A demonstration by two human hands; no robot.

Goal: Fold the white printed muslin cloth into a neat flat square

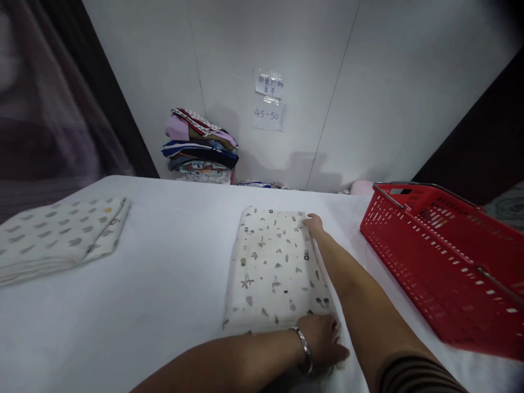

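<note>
A white cloth (274,262) printed with small leaves, sprigs and dots lies folded into an upright rectangle on the white-covered table (172,262). At its near right corner, my left hand (321,341), wearing a silver bangle (303,349) at the wrist, has its fingers bent around the edge; some of them are hidden. My right hand (314,224) reaches to the far right corner, its fingers closed on the cloth's edge there. The right forearm runs along the cloth's right side.
On the left lies another folded white cloth (61,234) with grey-green shapes. A red plastic basket (434,273) stands at the right. Behind the table's far edge rises a stack of folded fabrics (200,147). Paper signs (268,114) are taped to the wall.
</note>
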